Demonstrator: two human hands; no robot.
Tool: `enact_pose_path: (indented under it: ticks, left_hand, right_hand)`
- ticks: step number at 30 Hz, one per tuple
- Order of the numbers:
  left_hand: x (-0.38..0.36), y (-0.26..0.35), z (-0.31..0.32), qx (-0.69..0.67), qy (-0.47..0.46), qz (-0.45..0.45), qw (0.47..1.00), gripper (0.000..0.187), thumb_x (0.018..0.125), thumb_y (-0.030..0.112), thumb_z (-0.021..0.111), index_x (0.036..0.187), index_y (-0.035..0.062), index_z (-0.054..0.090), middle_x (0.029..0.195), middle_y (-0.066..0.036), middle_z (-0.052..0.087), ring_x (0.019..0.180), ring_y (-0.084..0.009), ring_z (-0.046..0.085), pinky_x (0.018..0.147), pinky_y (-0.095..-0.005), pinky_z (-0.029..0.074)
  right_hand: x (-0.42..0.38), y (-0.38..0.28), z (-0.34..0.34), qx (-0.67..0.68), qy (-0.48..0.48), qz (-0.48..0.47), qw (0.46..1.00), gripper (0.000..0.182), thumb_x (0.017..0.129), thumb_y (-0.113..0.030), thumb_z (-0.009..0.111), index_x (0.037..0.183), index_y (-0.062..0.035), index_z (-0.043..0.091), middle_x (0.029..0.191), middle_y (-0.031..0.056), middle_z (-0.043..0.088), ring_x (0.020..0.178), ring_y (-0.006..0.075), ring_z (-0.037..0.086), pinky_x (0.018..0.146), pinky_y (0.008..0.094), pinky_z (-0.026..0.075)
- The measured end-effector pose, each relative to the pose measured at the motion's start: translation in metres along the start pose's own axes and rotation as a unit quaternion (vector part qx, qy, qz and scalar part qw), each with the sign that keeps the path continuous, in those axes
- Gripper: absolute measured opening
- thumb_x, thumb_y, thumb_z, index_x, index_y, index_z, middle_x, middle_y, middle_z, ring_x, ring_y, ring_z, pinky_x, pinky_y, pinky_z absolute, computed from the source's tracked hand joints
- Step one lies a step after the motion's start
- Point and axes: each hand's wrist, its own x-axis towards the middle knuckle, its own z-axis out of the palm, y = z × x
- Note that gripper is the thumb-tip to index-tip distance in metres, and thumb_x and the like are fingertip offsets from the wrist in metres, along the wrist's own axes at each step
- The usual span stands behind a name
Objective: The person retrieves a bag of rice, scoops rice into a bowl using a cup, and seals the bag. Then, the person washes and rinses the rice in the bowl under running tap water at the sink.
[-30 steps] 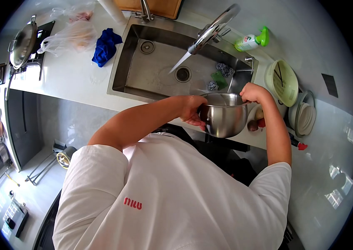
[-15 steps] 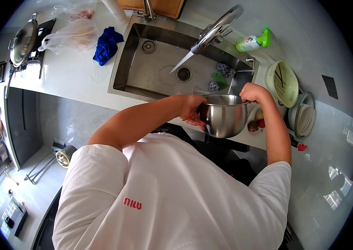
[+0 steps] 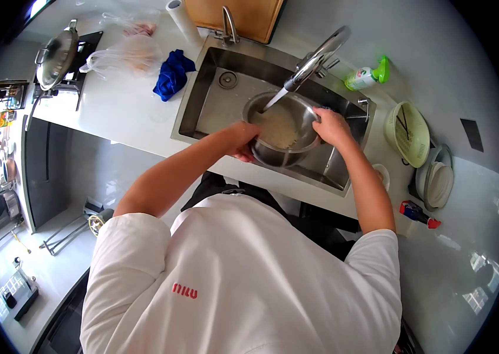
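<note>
A steel pot [image 3: 282,154] is held over the sink [image 3: 209,88], tilted so that its inside shows. Pale grains, perhaps rice, lie in cloudy water [image 3: 279,128] at its bottom. My left hand [image 3: 242,141] grips the pot's left side, the fingers partly hidden beneath it. On the right rim my right hand [image 3: 330,125] is closed, thumb and fingers pressed on the edge. Water runs from the faucet [image 3: 304,75] into the pot near its far rim.
Left of the sink lie a blue cloth [image 3: 174,75] and plastic bags [image 3: 125,56]; a lidded pan [image 3: 58,59] sits on the stove. A spray bottle [image 3: 368,75], green colander [image 3: 407,134] and dark bottle with red cap [image 3: 417,212] are at the right.
The pot and both hands have moved forward from the sink's front edge to beneath the faucet. The water stream now falls into the pot, and its contents have come into view.
</note>
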Motion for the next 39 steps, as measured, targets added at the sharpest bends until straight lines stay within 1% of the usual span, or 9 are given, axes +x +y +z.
enact_pose_path:
  ticks: [7,13,19,22,26,27,30,34,39]
  left_hand:
    - [-0.034,0.017,-0.020,0.014,0.083,0.009,0.996,0.043,0.088,0.028,0.057,0.109,-0.0091,0.060,0.083,-0.027,0.069,0.065,-0.0337,0.072,0.051,-0.0385,0.060]
    - [-0.038,0.013,-0.019,-0.038,0.099,0.032,0.994,0.034,0.086,0.017,0.060,0.101,-0.0133,0.061,0.082,-0.025,0.069,0.063,-0.0296,0.072,0.053,-0.0361,0.062]
    - [0.020,-0.013,-0.031,-0.155,0.070,0.037,0.985,0.019,0.085,0.015,0.068,0.088,-0.0034,0.063,0.076,-0.014,0.064,0.064,-0.0262,0.069,0.058,-0.0384,0.064]
    - [0.036,-0.012,-0.011,-0.147,0.049,0.060,0.986,0.015,0.085,0.013,0.069,0.085,-0.0007,0.061,0.075,-0.011,0.061,0.064,-0.0241,0.065,0.059,-0.0383,0.063]
    - [-0.008,0.001,0.006,-0.076,0.120,0.041,0.989,0.011,0.084,0.009,0.068,0.086,-0.0002,0.062,0.076,-0.012,0.061,0.063,-0.0226,0.064,0.055,-0.0368,0.059]
    - [0.000,-0.006,-0.010,-0.068,0.107,0.044,0.991,0.013,0.084,0.010,0.069,0.086,-0.0005,0.062,0.075,-0.012,0.061,0.061,-0.0228,0.063,0.055,-0.0369,0.060]
    - [-0.002,0.008,-0.028,-0.076,0.115,0.000,0.990,0.013,0.084,0.009,0.068,0.088,-0.0016,0.063,0.076,-0.012,0.062,0.061,-0.0232,0.064,0.056,-0.0369,0.060]
    - [-0.011,0.011,-0.003,-0.030,0.116,0.049,0.992,0.019,0.085,0.008,0.065,0.093,-0.0088,0.062,0.077,-0.017,0.063,0.062,-0.0277,0.070,0.053,-0.0378,0.060]
    - [-0.019,-0.001,-0.029,-0.062,0.112,0.014,0.992,0.021,0.085,0.008,0.066,0.094,-0.0109,0.064,0.079,-0.019,0.065,0.063,-0.0303,0.070,0.057,-0.0398,0.063]
  right_hand:
    - [0.031,0.015,0.054,0.060,0.092,-0.059,0.992,0.051,0.089,-0.027,0.063,0.137,-0.0104,0.059,0.122,0.0190,0.068,0.109,0.0383,0.066,0.093,0.0469,0.053]
    - [0.000,-0.004,0.038,0.062,0.104,-0.004,0.993,0.045,0.089,-0.028,0.066,0.124,-0.0013,0.062,0.109,0.0230,0.070,0.102,0.0403,0.067,0.088,0.0487,0.054]
    - [-0.009,-0.009,0.020,0.081,0.191,-0.016,0.978,0.035,0.088,-0.026,0.065,0.114,-0.0018,0.065,0.100,0.0223,0.071,0.095,0.0418,0.068,0.082,0.0502,0.054]
    - [-0.021,-0.001,0.012,0.065,0.172,0.042,0.982,0.033,0.087,-0.024,0.065,0.110,-0.0006,0.064,0.098,0.0239,0.071,0.093,0.0425,0.068,0.080,0.0511,0.054]
    - [-0.048,-0.001,0.026,0.121,0.088,0.099,0.984,0.032,0.086,-0.023,0.064,0.106,0.0013,0.063,0.096,0.0254,0.070,0.092,0.0421,0.069,0.079,0.0501,0.053]
    - [-0.039,0.006,0.041,0.110,0.126,0.042,0.985,0.033,0.085,-0.023,0.064,0.106,0.0025,0.063,0.095,0.0253,0.070,0.090,0.0418,0.069,0.080,0.0487,0.053]
    - [-0.007,0.010,0.050,0.197,0.091,0.043,0.975,0.033,0.084,-0.023,0.065,0.105,0.0032,0.063,0.093,0.0251,0.070,0.088,0.0414,0.069,0.081,0.0477,0.053]
    - [-0.025,0.017,0.053,0.167,0.071,0.060,0.982,0.030,0.084,-0.023,0.065,0.097,0.0037,0.064,0.087,0.0241,0.069,0.085,0.0416,0.068,0.077,0.0485,0.052]
    - [-0.014,0.000,0.062,0.150,0.048,0.035,0.987,0.030,0.083,-0.023,0.065,0.097,0.0034,0.063,0.100,0.0271,0.067,0.096,0.0440,0.064,0.082,0.0494,0.050]
